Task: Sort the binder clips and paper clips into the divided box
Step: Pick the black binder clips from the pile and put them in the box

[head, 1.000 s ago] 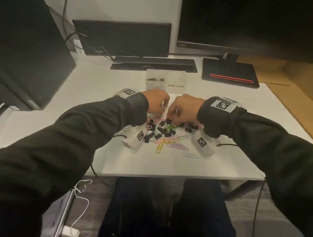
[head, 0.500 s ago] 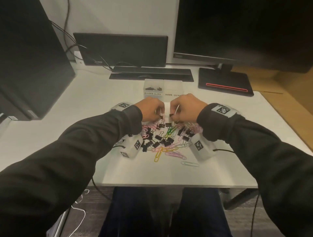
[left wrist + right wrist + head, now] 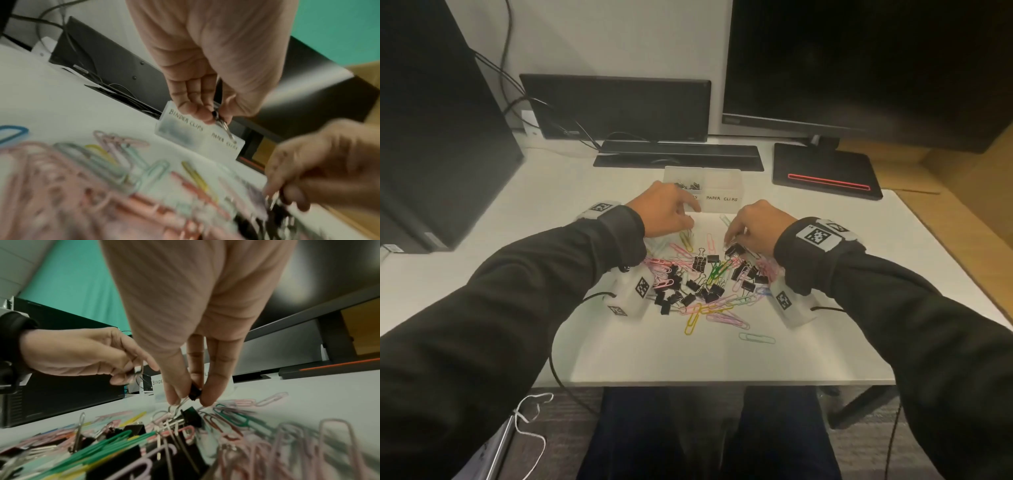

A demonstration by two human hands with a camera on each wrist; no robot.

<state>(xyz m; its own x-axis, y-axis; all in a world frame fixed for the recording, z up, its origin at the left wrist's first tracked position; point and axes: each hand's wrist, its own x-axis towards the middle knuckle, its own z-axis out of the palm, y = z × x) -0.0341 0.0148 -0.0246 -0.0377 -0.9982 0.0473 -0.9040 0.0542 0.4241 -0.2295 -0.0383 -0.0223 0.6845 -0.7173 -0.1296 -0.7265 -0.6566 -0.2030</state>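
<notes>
On the white rectangular table [image 3: 808, 274] lies a mixed heap of coloured wire paper clips and small black binder clips [image 3: 705, 281]. Behind the heap stands the clear plastic divided box [image 3: 722, 192], its left compartment holding some black clips. The left hand [image 3: 664, 212] pinches what looks like a small binder clip [image 3: 218, 116] by the box. The right hand [image 3: 753, 226] pinches a black binder clip [image 3: 194, 392] over the heap.

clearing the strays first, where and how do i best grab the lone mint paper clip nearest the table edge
Probably from straight above: the mint clip lies flat on the table, apart from the pile. Pinch across its two long sides near the middle, or lift one rounded end with a fingertip.
</notes>
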